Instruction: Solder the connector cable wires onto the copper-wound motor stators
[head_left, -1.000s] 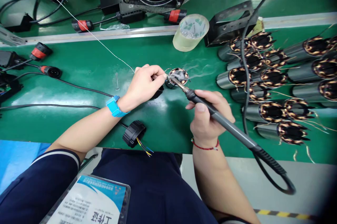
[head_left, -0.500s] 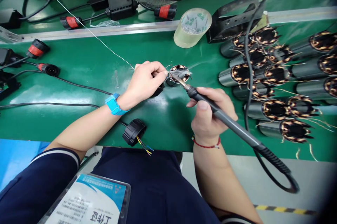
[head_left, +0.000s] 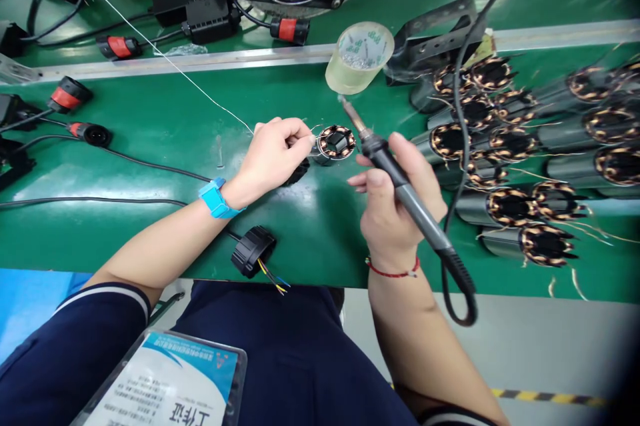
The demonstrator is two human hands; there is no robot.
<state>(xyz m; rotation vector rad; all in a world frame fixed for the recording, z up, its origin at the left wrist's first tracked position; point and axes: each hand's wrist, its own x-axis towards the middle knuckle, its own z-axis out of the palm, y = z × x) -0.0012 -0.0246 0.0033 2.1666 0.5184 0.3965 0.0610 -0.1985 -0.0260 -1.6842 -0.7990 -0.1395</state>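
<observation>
One soldering iron [head_left: 419, 209] slants, tip forward-left, in right fingers [head_left: 406, 154]; left fingers [head_left: 298, 127] pinch wire [head_left: 200, 89].

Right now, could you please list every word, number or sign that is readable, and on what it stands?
"工作证": large characters on the badge.
Smaller badge lines: too small to read.
Green print inside the tape roll: too blurred to read.
Soldering iron: no readable marking.

Glossy, smooth tabletop [head_left: 320, 233]; matt plastic soldering iron handle [head_left: 421, 207]; shiny copper windings [head_left: 350, 143].
</observation>
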